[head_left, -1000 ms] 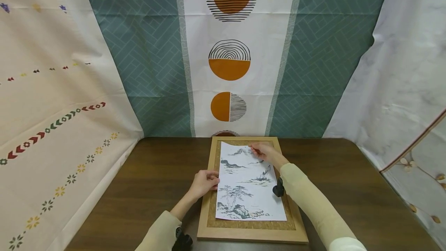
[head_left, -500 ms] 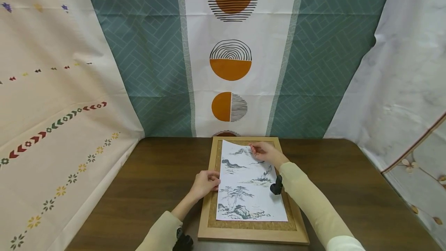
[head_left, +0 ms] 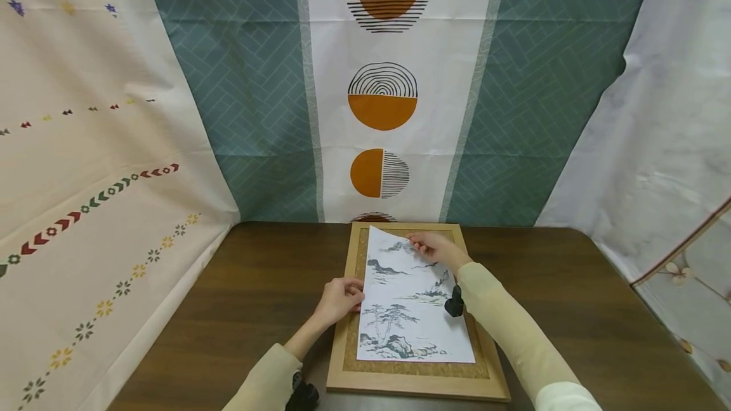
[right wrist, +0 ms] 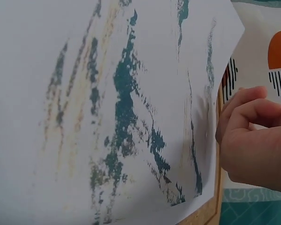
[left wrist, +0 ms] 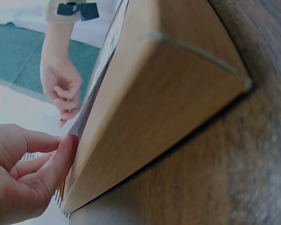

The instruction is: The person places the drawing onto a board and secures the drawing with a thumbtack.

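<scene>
A white sheet of paper point(head_left: 414, 328) printed with ink landscapes of trees, rocks and mountains lies over a wood-framed corkboard point(head_left: 419, 368). My left hand point(head_left: 338, 300) pinches the sheet's left edge beside the frame. Close up in the left wrist view, the thumb and fingers of that hand point(left wrist: 35, 164) meet on the thin edge. At the sheet's top edge, my right hand point(head_left: 436, 249) holds it with curled fingers, and the edge bends there. The upper left corner of the sheet stands raised. In the right wrist view the right hand's point(right wrist: 255, 140) fingertips partly hide their contact.
The board rests on a dark wooden table point(head_left: 274, 284), its far end close to the hanging cloth point(head_left: 257, 94). Patterned cloths also hang at the left point(head_left: 114, 176) and right point(head_left: 639, 144). A dark wrist camera point(head_left: 454, 303) overlaps the sheet's right edge.
The sheet's upper left corner has lifted a little and the bend along its top edge has grown. Both hands keep their places on the sheet; the head view has shifted slightly.
</scene>
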The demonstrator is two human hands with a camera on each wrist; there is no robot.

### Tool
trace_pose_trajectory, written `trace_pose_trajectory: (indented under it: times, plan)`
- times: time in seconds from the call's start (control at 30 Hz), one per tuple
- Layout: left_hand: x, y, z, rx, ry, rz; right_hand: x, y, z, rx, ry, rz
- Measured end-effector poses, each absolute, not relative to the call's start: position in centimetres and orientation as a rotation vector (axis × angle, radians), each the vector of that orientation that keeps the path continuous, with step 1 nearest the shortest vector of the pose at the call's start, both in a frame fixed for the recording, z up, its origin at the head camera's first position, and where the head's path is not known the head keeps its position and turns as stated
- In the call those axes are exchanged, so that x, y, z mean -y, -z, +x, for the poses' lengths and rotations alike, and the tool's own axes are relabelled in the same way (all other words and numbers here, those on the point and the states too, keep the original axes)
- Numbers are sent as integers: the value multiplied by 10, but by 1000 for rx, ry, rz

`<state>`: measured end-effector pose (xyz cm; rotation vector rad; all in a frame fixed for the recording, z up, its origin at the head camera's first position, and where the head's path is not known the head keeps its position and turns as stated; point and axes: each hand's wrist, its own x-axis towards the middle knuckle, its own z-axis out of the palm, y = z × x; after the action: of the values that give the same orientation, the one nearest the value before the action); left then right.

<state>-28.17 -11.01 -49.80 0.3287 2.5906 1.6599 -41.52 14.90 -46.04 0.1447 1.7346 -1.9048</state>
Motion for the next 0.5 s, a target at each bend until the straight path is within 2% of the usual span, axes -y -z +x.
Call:
trace_pose_trajectory:
  times: [0.5]
  plan:
    - [110,496,-278,-2599,-1650,358,-137,470,-423,-2285,1611,80]
